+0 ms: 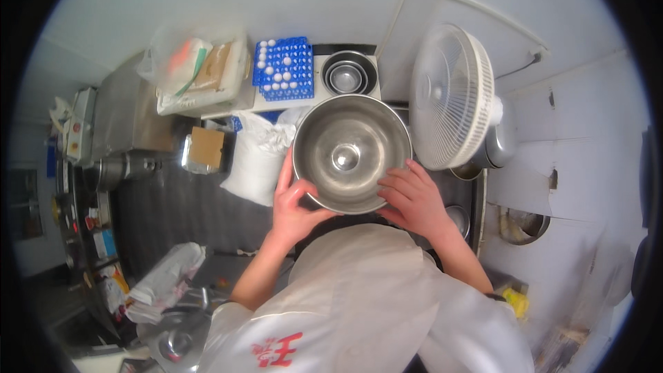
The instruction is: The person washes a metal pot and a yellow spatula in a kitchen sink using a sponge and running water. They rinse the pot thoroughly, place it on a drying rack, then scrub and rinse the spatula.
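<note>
Between my two hands is a large, round stainless steel mixing bowl point(357, 114), its hollow facing up at me with nothing inside. My left hand point(295, 202) grips the left and lower-left side, thumb along the bottom edge. On the lower-right side, my right hand point(414, 199) curls its fingers over the rim into the bowl. A full white sack point(256, 163), gathered at the top, stands just left of the bowl. Beyond the bowl, nested round metal pans point(349, 70) sit on a white shelf.
A white electric fan point(453, 98) stands close on the right. Stacked blue egg trays point(284, 70) hold several white eggs at the back. Left of them is a white plastic bin point(197, 98) with packages on top. A cardboard piece point(207, 146) lies on a container near the sack.
</note>
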### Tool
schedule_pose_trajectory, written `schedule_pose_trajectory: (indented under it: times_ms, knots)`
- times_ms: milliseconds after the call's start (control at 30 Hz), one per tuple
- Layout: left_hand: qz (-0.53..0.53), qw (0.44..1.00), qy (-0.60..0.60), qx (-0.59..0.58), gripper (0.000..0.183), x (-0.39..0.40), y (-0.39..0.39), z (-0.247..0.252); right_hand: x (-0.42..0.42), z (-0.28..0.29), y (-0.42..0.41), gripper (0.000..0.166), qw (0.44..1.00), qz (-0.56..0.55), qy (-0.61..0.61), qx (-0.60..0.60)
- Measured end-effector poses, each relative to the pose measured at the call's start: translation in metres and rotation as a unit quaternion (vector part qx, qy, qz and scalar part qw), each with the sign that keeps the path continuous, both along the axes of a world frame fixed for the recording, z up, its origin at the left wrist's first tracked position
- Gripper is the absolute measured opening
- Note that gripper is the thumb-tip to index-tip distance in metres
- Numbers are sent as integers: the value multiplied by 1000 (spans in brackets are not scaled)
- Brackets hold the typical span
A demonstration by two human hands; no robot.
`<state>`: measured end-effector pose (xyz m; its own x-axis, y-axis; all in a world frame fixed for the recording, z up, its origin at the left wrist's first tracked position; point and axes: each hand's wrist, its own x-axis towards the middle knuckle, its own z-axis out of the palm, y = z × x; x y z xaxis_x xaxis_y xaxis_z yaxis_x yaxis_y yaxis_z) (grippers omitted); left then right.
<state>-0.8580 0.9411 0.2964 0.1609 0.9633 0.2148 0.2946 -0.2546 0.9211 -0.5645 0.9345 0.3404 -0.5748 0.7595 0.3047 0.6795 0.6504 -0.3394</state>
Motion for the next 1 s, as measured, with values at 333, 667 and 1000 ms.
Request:
schedule_pose_trajectory:
  times_ms: [333,667,1000]
  knots:
    - [-119,990,-47,52,44,-59,122,31,-70,33,62,29,996,-64,-25,56]
    - [-243,949,-110,169,45,-12,130,75,-35,90,-2,32,964,-161,-86,193]
    - [-346,888,-181,243,35,83,92,148,118,147,-241,20,786,-472,356,180]
